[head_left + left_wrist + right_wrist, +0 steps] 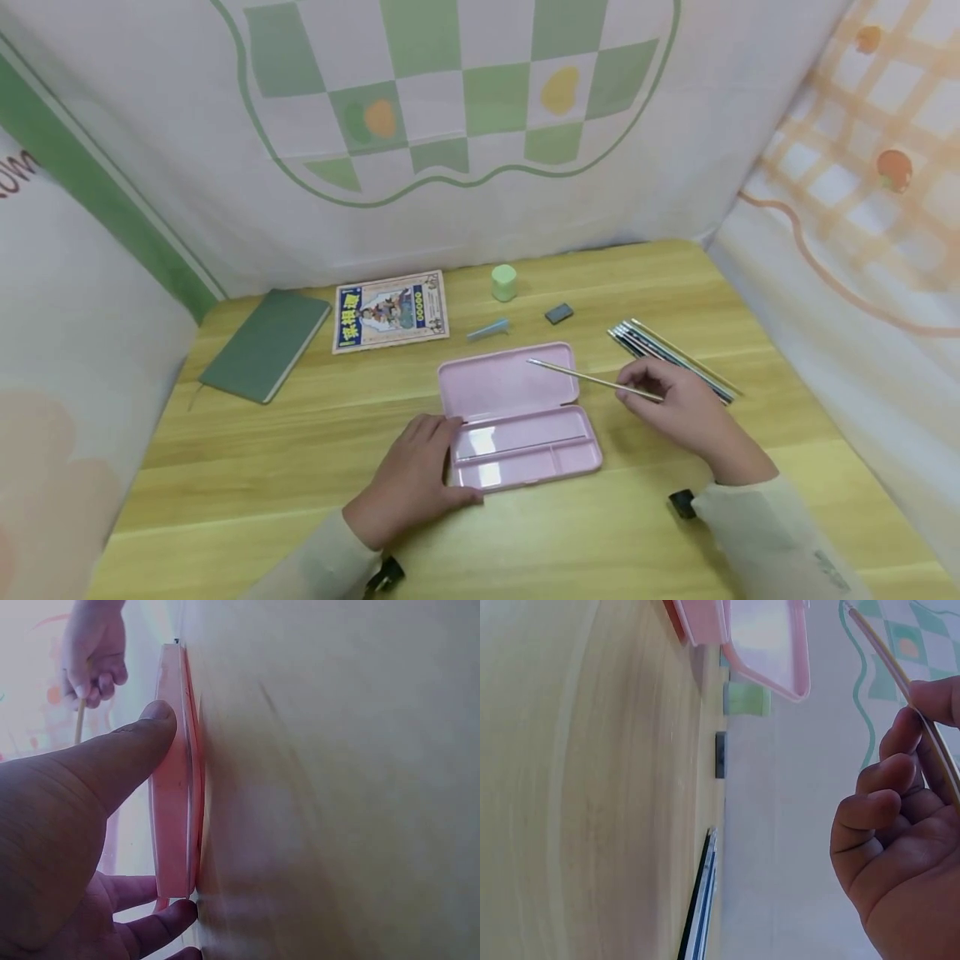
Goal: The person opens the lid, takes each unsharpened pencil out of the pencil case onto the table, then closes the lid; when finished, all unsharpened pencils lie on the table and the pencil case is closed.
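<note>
A pink pencil case (517,450) lies open on the table, its lid (502,383) tipped back on the far side and its compartments bare. My left hand (416,471) holds the case at its left end, thumb along the front wall and fingers at the side, as the left wrist view also shows. Between thumb and fingertips, my right hand (678,408) pinches a gold pencil (573,372), raised with its far end over the lid. In the right wrist view this pencil (885,656) slants up from the fingers. Beside that hand lies a bunch of pencils (667,354).
Behind the case are a light blue clip-like item (488,329), a dark grey eraser (558,313) and a pale green cylinder (504,283). A comic-covered booklet (390,312) and a dark green notebook (266,346) lie at the back left. Printed cloth walls (480,217) border the table.
</note>
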The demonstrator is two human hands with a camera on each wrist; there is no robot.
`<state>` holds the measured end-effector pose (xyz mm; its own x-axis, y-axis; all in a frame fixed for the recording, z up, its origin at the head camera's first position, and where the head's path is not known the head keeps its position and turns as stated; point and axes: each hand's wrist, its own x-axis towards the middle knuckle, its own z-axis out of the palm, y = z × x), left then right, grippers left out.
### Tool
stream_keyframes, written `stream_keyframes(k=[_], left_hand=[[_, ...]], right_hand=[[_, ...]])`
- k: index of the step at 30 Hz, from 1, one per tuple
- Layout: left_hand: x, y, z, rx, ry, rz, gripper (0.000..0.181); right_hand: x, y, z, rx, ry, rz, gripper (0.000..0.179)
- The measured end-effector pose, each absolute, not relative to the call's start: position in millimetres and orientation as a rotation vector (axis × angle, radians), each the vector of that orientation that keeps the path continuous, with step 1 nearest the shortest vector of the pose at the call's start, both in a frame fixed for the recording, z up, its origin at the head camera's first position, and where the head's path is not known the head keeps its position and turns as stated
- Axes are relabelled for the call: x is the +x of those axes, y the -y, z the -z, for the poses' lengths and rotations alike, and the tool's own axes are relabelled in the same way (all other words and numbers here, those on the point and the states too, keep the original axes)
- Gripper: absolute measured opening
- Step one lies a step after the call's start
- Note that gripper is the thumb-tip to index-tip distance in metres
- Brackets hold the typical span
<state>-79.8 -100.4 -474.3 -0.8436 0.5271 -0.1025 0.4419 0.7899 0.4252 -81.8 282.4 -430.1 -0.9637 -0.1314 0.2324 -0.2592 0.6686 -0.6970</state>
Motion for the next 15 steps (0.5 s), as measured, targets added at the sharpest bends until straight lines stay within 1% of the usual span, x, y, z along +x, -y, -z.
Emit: stream_keyframes(k=[9,15], left_hand=[[-79,100,472,0.764,-2.769,-0.575,0.109],[-78,100,471,0.759,-2.761,-0.587,0.108]], right_hand=[[-81,-301,434,0.155,2.686,-1.206,0.011],[-79,-309,437,-0.010,2.683,-1.152,0.016]])
